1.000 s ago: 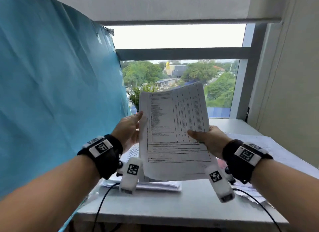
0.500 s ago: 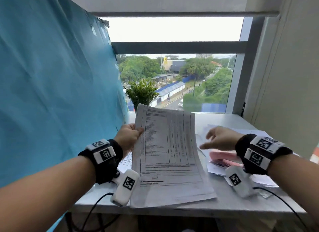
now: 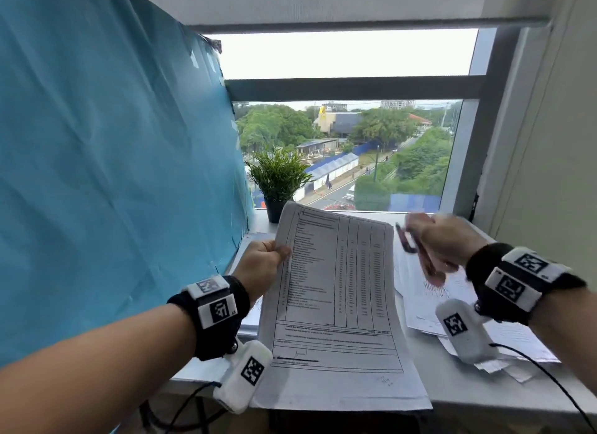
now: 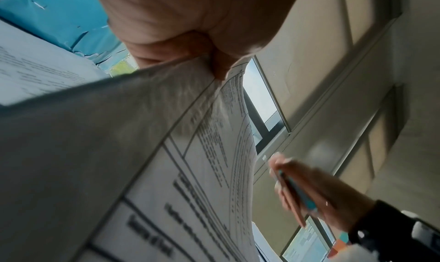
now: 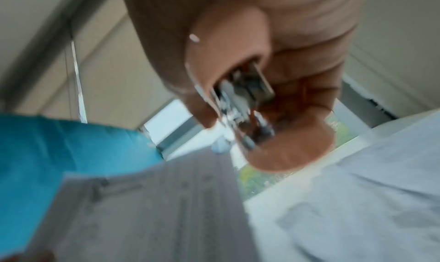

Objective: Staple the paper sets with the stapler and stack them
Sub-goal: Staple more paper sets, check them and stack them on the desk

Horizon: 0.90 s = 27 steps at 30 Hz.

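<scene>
- Above the counter's (image 3: pixel 484 398) near edge, the left hand (image 3: pixel 261 269) pinches the paper set (image 3: pixel 339 304) by its left margin; the sheets tilt up toward the window.
- Right of the set's top right corner, apart from it, the right hand (image 3: pixel 442 239) grips the pink stapler (image 3: pixel 416 252), lifted over loose papers (image 3: pixel 429 301) at the counter's right side.
</scene>
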Motion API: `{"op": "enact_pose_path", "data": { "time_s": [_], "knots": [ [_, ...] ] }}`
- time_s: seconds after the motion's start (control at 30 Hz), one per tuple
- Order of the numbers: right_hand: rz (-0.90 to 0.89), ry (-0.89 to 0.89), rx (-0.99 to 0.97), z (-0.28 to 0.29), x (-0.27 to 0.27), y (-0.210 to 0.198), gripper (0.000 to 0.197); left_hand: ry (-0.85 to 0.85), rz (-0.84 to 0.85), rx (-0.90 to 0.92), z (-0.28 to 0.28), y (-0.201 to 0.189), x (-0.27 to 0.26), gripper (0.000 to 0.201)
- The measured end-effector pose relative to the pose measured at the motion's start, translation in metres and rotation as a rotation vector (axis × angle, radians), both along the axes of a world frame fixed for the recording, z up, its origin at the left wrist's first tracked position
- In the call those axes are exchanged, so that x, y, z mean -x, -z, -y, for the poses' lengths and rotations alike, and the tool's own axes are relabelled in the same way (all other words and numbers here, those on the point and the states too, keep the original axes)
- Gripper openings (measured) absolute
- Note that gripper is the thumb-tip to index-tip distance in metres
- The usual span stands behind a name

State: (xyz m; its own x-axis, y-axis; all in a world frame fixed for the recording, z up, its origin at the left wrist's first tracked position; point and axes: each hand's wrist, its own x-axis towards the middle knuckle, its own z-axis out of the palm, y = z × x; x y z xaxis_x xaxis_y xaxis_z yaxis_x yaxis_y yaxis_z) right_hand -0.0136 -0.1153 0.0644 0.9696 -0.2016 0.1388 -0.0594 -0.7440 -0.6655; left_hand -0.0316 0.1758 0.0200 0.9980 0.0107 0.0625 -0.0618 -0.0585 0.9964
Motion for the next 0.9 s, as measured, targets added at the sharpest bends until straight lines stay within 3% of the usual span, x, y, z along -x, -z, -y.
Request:
{"op": "enact_pose_path", "data": {
  "time_s": [0.1, 0.2, 0.47, 0.57, 0.67, 0.9],
  "knots": [
    [0.471, 0.014, -0.371, -0.02, 0.0, -0.023, 0.04, 0.021, -0.001, 0.027, 0.005, 0.0, 0.004, 0.024],
    [0.766, -0.187, -0.678, -0.051, -0.002, -0.036, 0.035, 0.056, -0.001, 0.05, 0.014, -0.004, 0.009, 0.025],
    [0.709, -0.267, -0.932, -0.118, -0.008, -0.036, 0.02, 0.159, 0.029, 0.058, 0.033, -0.014, 0.022, 0.021],
    [0.695, -0.275, -1.05, -0.136, -0.009, -0.04, 0.032, 0.194, 0.04, 0.063, 0.039, -0.015, 0.023, 0.021],
    [0.709, -0.212, -0.984, -0.144, -0.011, -0.043, 0.042, 0.212, 0.052, 0.088, 0.045, -0.015, 0.025, 0.023],
    [0.755, -0.143, -0.801, -0.147, -0.014, -0.038, 0.041, 0.24, 0.071, 0.036, 0.047, -0.01, 0.026, 0.026]
  ]
}}
